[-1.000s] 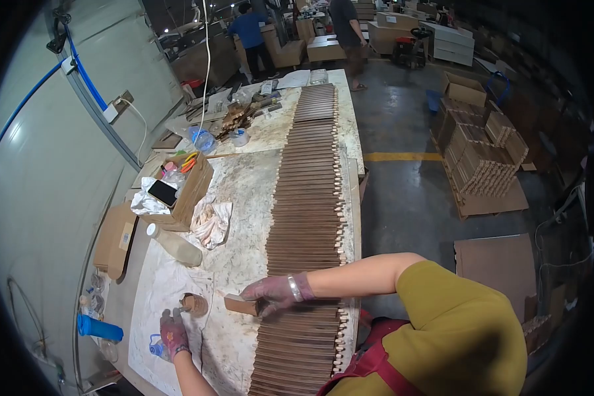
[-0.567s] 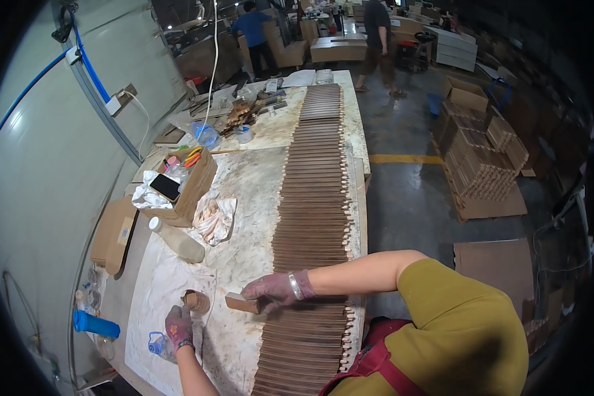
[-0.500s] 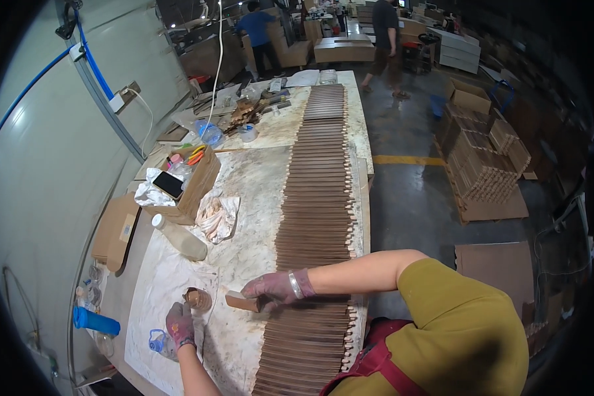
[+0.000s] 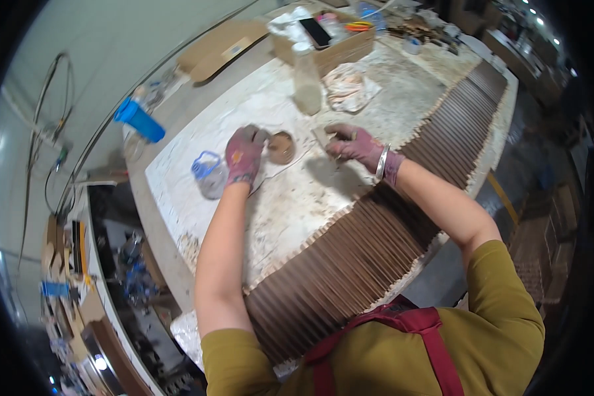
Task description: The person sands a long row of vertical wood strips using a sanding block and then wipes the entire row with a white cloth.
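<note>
The view has swung round since a moment ago: the head has dipped and turned, so the long row of brown wooden slats point(image 4: 376, 244) that ran straight away up the bench now lies slantwise under the person's arms, and both hands sit much nearer the middle of the picture. The left hand point(image 4: 244, 155), in a worn pinkish glove, has come up beside the small round pot of brown paste point(image 4: 282, 147) and now touches its rim, fingers curled loosely against it rather than clamped. The right hand point(image 4: 356, 145), gloved the same, with a bangle at the wrist, has left the slat row and is pinched shut on a small flat piece of wood point(image 4: 323, 137) just beside the pot; I cannot tell how firmly. A clear plastic bottle point(image 4: 306, 79) stands beyond, a small blue-handled jar point(image 4: 210, 173) to the left. To my eye the piece is being brought to the paste, the pot steadied for it.
</note>
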`<control>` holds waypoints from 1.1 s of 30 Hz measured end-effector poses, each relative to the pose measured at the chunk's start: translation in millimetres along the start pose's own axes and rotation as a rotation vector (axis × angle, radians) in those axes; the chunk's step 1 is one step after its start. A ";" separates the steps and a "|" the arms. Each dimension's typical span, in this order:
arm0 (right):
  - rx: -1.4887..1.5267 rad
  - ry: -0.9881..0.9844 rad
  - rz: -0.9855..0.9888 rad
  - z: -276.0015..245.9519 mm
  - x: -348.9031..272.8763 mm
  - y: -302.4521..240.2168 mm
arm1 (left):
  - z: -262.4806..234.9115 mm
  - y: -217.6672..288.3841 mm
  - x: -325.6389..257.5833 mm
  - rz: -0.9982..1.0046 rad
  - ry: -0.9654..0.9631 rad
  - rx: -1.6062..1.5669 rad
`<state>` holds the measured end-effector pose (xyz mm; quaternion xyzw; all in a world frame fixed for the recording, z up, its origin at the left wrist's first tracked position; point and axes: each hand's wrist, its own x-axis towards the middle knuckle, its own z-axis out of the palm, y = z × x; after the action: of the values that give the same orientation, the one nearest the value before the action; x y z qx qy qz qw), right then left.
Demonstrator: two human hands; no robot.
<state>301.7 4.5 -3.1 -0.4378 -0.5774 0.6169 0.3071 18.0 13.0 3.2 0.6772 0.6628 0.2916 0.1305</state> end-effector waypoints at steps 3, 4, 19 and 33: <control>-0.306 0.065 -0.310 6.5 39.7 2.5 | -7.5 -0.8 7.1 -0.108 0.059 -0.099; -0.361 0.097 -0.343 10.4 48.6 2.8 | -11.0 1.6 8.9 -0.131 0.065 -0.118; -0.804 0.062 -0.509 53.5 90.4 -15.5 | -15.8 -34.3 32.4 -0.346 0.109 -0.504; -0.188 -0.053 -0.079 38.7 102.6 -7.0 | -21.9 -6.2 14.8 -0.179 0.199 -0.268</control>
<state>222.3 79.1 -17.2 -0.4252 -0.6576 0.5587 0.2732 -0.2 23.4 20.4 0.5601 0.6851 0.4300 0.1790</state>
